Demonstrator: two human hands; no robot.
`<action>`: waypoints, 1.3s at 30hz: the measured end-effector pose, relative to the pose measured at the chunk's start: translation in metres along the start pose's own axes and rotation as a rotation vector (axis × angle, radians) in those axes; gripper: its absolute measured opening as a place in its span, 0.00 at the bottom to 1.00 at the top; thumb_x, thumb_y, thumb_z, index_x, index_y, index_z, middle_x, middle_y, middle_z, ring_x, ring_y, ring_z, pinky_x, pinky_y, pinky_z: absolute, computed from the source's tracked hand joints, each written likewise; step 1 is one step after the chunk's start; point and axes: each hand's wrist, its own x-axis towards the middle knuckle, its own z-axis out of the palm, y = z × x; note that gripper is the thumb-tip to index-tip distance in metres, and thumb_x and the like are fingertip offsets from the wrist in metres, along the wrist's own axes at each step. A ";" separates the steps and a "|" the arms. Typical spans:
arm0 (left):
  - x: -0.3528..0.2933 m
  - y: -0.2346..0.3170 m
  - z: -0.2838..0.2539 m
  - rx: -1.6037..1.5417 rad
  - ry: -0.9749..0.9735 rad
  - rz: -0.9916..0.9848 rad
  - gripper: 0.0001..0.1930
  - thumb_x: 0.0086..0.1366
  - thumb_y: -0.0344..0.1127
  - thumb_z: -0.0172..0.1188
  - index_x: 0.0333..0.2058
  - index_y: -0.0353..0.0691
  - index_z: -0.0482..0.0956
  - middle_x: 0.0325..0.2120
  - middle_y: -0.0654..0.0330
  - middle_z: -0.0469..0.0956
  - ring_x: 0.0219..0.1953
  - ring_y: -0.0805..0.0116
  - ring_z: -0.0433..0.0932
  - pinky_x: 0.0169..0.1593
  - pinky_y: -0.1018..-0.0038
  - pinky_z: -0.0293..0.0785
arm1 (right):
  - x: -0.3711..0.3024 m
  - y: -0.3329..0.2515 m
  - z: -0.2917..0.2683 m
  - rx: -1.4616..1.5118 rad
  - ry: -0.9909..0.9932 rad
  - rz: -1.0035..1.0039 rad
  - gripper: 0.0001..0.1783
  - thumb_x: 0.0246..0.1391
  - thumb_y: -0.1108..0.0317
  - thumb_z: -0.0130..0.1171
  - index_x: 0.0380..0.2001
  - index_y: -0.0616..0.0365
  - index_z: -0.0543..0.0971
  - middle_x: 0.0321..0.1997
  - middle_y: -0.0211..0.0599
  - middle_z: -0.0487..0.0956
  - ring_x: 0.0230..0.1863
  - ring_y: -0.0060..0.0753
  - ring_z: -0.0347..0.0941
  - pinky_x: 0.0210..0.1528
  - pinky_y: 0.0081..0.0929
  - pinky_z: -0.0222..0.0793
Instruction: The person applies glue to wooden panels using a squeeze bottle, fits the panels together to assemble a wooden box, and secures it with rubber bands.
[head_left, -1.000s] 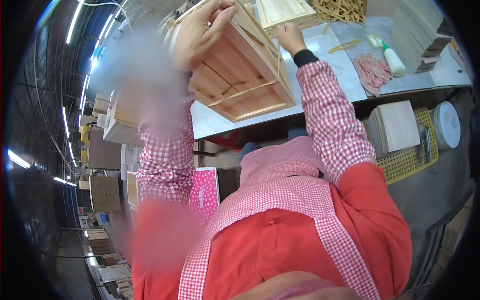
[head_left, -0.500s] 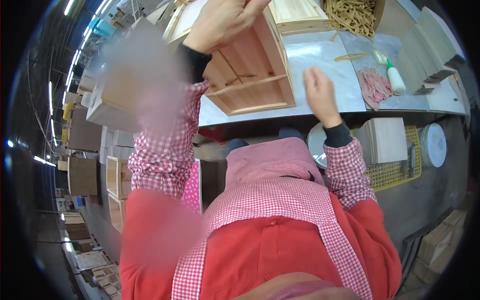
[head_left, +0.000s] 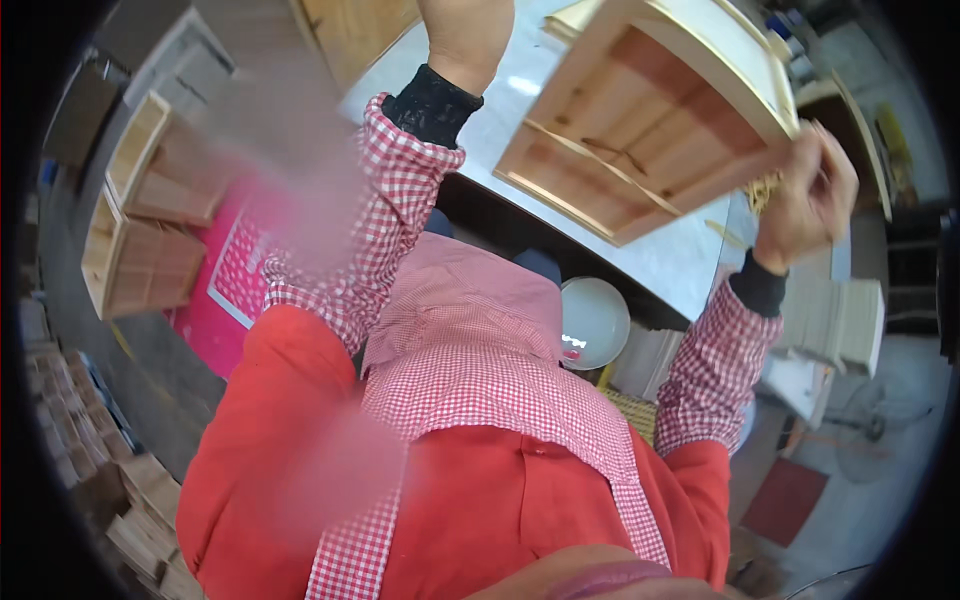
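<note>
A pale wooden box point(head_left: 650, 125) with an open, framed face and a thin slat across it stands tilted in view on the worktable point(head_left: 690, 265). My right hand point(head_left: 808, 200) is at the box's right corner, its fingers curled. It overlaps the corner, and what the fingers hold, if anything, is hidden. My left hand point(head_left: 468, 35) reaches up past the top edge of the picture, left of the box. Its fingers are out of sight, so I cannot make out what they touch.
Wooden boxes point(head_left: 150, 260) stand at the left beside a bright pink sheet point(head_left: 215, 310). A round white lid point(head_left: 595, 322) lies below the table edge. Stacked pale boards point(head_left: 835, 320) are at the right. Another wooden panel point(head_left: 355, 35) shows at the top left.
The view has turned, so the table and box now appear further right. My left hand has come off the box toward the left. My right hand has moved up to the box's corner.
</note>
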 end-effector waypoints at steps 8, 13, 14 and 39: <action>0.151 -0.088 0.023 -0.678 0.005 -1.425 0.08 0.62 0.34 0.56 0.37 0.39 0.72 0.36 0.54 0.73 0.38 0.60 0.74 0.44 0.66 0.75 | 0.174 -0.008 0.043 -0.219 0.237 0.015 0.08 0.60 0.74 0.53 0.31 0.69 0.75 0.32 0.44 0.78 0.31 0.28 0.73 0.35 0.24 0.72; 0.180 -0.116 0.048 -0.395 -0.214 -1.831 0.12 0.62 0.37 0.56 0.40 0.38 0.70 0.35 0.56 0.70 0.41 0.63 0.71 0.44 0.68 0.74 | 0.196 -0.037 0.064 -0.490 0.090 0.135 0.09 0.61 0.73 0.52 0.31 0.69 0.76 0.35 0.45 0.79 0.34 0.29 0.74 0.38 0.21 0.71; 0.176 -0.121 0.050 -0.316 -0.263 -1.857 0.13 0.61 0.39 0.56 0.39 0.38 0.70 0.34 0.55 0.70 0.41 0.63 0.71 0.44 0.69 0.74 | 0.187 -0.038 0.063 -0.475 0.083 0.197 0.09 0.61 0.72 0.52 0.31 0.68 0.76 0.36 0.46 0.80 0.35 0.29 0.74 0.40 0.20 0.71; 0.255 -0.087 0.117 -0.073 -0.515 -0.856 0.13 0.67 0.41 0.53 0.42 0.40 0.79 0.39 0.67 0.77 0.41 0.77 0.73 0.47 0.79 0.67 | 0.115 -0.021 0.097 -0.002 0.113 1.017 0.04 0.60 0.73 0.50 0.34 0.64 0.70 0.36 0.34 0.72 0.38 0.24 0.66 0.45 0.23 0.63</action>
